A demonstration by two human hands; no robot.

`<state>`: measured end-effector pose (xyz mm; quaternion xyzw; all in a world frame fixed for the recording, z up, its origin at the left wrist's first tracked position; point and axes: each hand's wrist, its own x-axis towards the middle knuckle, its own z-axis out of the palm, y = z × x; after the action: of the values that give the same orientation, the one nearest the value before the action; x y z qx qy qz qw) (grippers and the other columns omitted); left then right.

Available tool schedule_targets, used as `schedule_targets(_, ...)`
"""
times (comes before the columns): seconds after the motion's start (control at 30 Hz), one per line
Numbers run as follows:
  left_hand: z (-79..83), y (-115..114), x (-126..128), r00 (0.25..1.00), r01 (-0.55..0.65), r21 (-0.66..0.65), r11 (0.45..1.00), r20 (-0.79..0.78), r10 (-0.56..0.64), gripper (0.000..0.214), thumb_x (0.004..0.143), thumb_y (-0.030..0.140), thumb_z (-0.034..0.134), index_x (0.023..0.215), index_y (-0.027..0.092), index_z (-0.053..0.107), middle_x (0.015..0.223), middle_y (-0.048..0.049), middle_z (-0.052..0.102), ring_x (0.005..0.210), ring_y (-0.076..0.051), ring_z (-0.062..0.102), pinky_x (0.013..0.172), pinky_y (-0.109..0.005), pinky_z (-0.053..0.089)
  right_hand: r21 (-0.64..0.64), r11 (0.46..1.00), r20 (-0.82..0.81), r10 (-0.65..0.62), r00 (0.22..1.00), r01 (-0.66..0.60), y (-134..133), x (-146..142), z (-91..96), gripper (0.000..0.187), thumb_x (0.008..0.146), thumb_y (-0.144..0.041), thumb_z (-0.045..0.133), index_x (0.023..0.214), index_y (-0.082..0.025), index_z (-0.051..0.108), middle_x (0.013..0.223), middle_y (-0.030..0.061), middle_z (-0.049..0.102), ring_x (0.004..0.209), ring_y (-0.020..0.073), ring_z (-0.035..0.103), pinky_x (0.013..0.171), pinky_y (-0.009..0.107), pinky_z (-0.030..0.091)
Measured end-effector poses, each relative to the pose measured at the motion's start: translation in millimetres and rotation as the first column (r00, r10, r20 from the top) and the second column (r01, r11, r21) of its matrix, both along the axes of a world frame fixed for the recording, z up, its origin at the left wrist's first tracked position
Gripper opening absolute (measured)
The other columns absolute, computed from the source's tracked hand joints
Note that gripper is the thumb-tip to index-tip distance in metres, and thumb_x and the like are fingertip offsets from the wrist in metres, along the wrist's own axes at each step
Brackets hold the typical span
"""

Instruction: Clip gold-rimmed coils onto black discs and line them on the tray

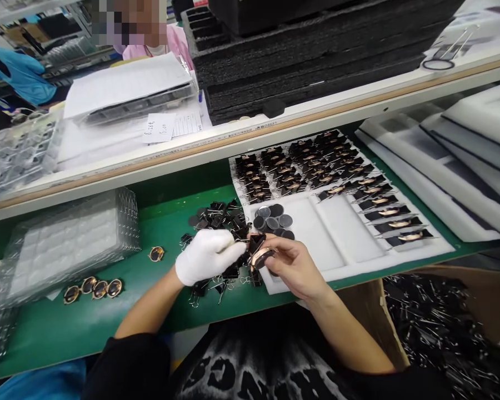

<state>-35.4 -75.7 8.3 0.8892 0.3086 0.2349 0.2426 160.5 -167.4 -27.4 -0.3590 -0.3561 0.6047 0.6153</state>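
Note:
My left hand [208, 256], in a white glove, pinches the wire handle of a black binder clip [256, 242]. My bare right hand [295, 265] grips a round gold-rimmed part [261, 258] with a dark disc on it, right against the clip. Beneath and behind the glove lies a heap of black binder clips [220, 214]. Several dark round discs [272, 221] rest on the white foam tray [329, 228] beyond my right hand. Rows of clips clamped on gold-rimmed parts [389, 212] fill the tray's back and right side.
Several loose gold-rimmed round parts [101, 288] lie on the green table [150, 300] at left, beside stacked clear plastic trays [79, 233]. A shelf edge [216, 141] crosses above. White foam trays [462, 161] lean at right; a box of binder clips [445, 328] stands below. A person in pink [177, 44] is opposite.

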Motion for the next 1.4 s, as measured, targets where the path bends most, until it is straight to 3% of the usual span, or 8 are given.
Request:
schedule_targets(0.1, -3.4, 0, -2, 0.985, 0.115, -0.166, 0.979, -0.112, -0.134, 0.041, 0.079, 0.030, 0.062, 0.054, 0.019, 0.032, 0.051, 0.0070, 0.029, 0.051, -0.007, 0.022, 0.050, -0.027, 0.022, -0.036, 0.991, 0.062, 0.133, 0.989, -0.131, -3, 14, 4.2, 0.019, 0.079, -0.034, 0.087, 0.092, -0.022, 0.081, 0.104, 0.0081, 0.075, 0.095, 0.0251, 0.075, 0.085, 0.039, 0.062)
schedule_targets(0.3, -9.8, -12, 9, 0.952, 0.054, -0.366, 0.929, -0.262, -0.159, 0.049, 0.061, 0.044, 0.077, 0.053, 0.019, 0.036, 0.052, 0.0080, 0.025, 0.051, -0.007, 0.021, 0.048, -0.025, 0.017, -0.114, 0.975, 0.138, 0.207, 0.969, -0.192, -6, 26, 12.1, 0.021, 0.077, -0.029, 0.087, 0.094, -0.020, 0.081, 0.106, 0.0081, 0.076, 0.087, 0.0217, 0.077, 0.079, 0.033, 0.062)
schedule_targets(0.43, -12.9, -15, 10, 0.975, 0.033, -0.291, 0.956, -0.202, -0.096, 0.050, 0.064, 0.044, 0.075, 0.053, 0.019, 0.033, 0.051, 0.0082, 0.027, 0.051, -0.006, 0.021, 0.049, -0.026, 0.018, -0.119, 0.963, 0.208, 0.261, 0.943, -0.240, 1, 33, 17.7, 0.018, 0.077, -0.030, 0.087, 0.090, -0.019, 0.081, 0.099, 0.0077, 0.078, 0.088, 0.0229, 0.077, 0.080, 0.034, 0.062)
schedule_targets(0.6, -13.9, -18, 11, 0.992, 0.027, -0.134, 0.991, -0.119, -0.043, 0.049, 0.071, 0.043, 0.069, 0.053, 0.020, 0.030, 0.048, 0.0079, 0.028, 0.047, -0.006, 0.023, 0.049, -0.025, 0.020, -0.108, 0.947, 0.114, 0.315, 0.942, -0.303, 5, 38, 16.1, 0.015, 0.080, -0.028, 0.085, 0.093, -0.021, 0.081, 0.093, 0.0059, 0.080, 0.088, 0.0222, 0.077, 0.081, 0.035, 0.062)
schedule_targets(0.77, -8.2, -13, 11, 0.991, -0.009, -0.189, 0.982, -0.134, -0.017, 0.040, 0.077, 0.035, 0.060, 0.055, 0.020, 0.030, 0.049, 0.0071, 0.029, 0.047, -0.007, 0.027, 0.051, -0.025, 0.024, -0.197, 0.956, -0.016, 0.220, 0.975, -0.219, 6, 37, 14.9, 0.028, 0.076, -0.035, 0.091, 0.101, -0.024, 0.083, 0.100, 0.0068, 0.081, 0.079, 0.0171, 0.075, 0.074, 0.029, 0.063)
schedule_targets(0.97, -5.6, -9, 9, 0.995, 0.015, -0.438, 0.899, -0.085, -0.058, 0.044, 0.086, 0.038, 0.057, 0.057, 0.020, 0.030, 0.052, 0.0073, 0.030, 0.051, -0.006, 0.027, 0.051, -0.023, 0.024, -0.259, 0.954, 0.075, -0.136, 0.988, 0.151, 10, 34, 10.3, 0.023, 0.074, -0.041, 0.092, 0.089, -0.026, 0.083, 0.088, 0.0023, 0.079, 0.076, 0.0121, 0.071, 0.067, 0.019, 0.058)
schedule_targets(1.13, -8.7, -19, 15, 0.996, 0.029, -0.617, 0.787, -0.052, -0.078, 0.047, 0.088, 0.045, 0.058, 0.057, 0.019, 0.034, 0.052, 0.0071, 0.034, 0.052, -0.006, 0.029, 0.049, -0.021, 0.025, -0.132, 0.983, 0.214, -0.099, 0.972, 0.129, 9, 43, 10.4, 0.016, 0.080, -0.035, 0.089, 0.093, -0.027, 0.083, 0.088, 0.0019, 0.079, 0.080, 0.0138, 0.072, 0.073, 0.023, 0.059)
schedule_targets(1.4, -14.8, -30, 19, 0.998, 0.042, -0.686, 0.726, -0.003, -0.061, 0.046, 0.089, 0.044, 0.058, 0.057, 0.019, 0.036, 0.055, 0.0071, 0.031, 0.053, -0.006, 0.028, 0.048, -0.021, 0.024, -0.141, 0.990, 0.436, 0.035, 0.899, 0.030, 9, 59, 20.4, 0.018, 0.082, -0.037, 0.086, 0.095, -0.024, 0.083, 0.088, 0.0050, 0.080, 0.072, 0.0160, 0.070, 0.062, 0.025, 0.058)
